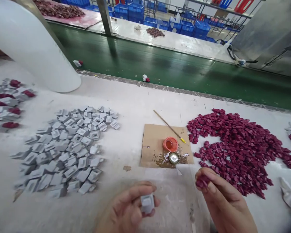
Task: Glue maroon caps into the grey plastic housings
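My left hand (129,205), low in the middle, holds a small grey block (147,203) between thumb and fingers; a bit of dark red shows at its lower edge. To the right, my right hand (224,197) pinches a dark red piece (201,182) at its fingertips. The two hands are apart. Beyond them lies a cardboard sheet (151,136) with an orange-red pot (170,144), a round metal cap (174,158), spilled clear liquid and a thin brush (169,126). A pile of grey blocks (75,139) is at left, a pile of dark red pieces (242,145) at right.
A wide white tube (46,51) comes down at the upper left, near grey-and-red pieces (7,103). Behind the white table (133,103) runs a green conveyor belt (126,58) carrying two small pieces. Blue crates (135,13) stand farther back; a metal housing (271,35) is at upper right.
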{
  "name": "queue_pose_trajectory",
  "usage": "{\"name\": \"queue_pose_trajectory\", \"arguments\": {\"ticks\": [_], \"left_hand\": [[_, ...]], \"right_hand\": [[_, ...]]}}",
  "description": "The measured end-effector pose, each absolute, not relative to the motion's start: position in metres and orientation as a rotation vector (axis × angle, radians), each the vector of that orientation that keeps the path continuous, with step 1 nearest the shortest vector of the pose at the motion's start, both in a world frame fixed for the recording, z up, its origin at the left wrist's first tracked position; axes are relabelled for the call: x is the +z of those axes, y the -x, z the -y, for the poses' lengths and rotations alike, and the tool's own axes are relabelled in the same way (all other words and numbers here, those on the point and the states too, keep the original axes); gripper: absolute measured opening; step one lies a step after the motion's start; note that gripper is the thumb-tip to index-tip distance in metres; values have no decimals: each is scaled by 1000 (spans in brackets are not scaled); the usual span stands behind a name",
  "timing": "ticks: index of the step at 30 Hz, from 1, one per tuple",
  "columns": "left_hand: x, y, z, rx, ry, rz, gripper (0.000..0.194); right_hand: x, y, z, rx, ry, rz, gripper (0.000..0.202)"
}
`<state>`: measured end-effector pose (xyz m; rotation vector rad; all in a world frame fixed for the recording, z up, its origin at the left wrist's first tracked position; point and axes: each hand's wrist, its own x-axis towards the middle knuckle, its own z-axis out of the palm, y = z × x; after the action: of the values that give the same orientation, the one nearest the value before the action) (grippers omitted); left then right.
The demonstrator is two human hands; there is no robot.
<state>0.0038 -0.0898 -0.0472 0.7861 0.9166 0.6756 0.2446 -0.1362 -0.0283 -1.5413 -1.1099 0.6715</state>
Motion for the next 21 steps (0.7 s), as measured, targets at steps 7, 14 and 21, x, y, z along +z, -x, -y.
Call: {"name": "queue_pose_trajectory", "arguments": {"ticks": [7, 14, 21], "left_hand": [[-59, -12, 99, 922, -1567, -886, 21], [-60, -17, 93, 1007, -2151, -923, 18], [-59, -19, 95, 1001, -2090, -1062, 18]], "right_hand": [[-29, -238, 105, 57, 1592, 1744, 28], [-31, -239, 92, -56, 1547, 2019, 19], [-24, -223, 108, 103, 1546, 1835, 35]]}}
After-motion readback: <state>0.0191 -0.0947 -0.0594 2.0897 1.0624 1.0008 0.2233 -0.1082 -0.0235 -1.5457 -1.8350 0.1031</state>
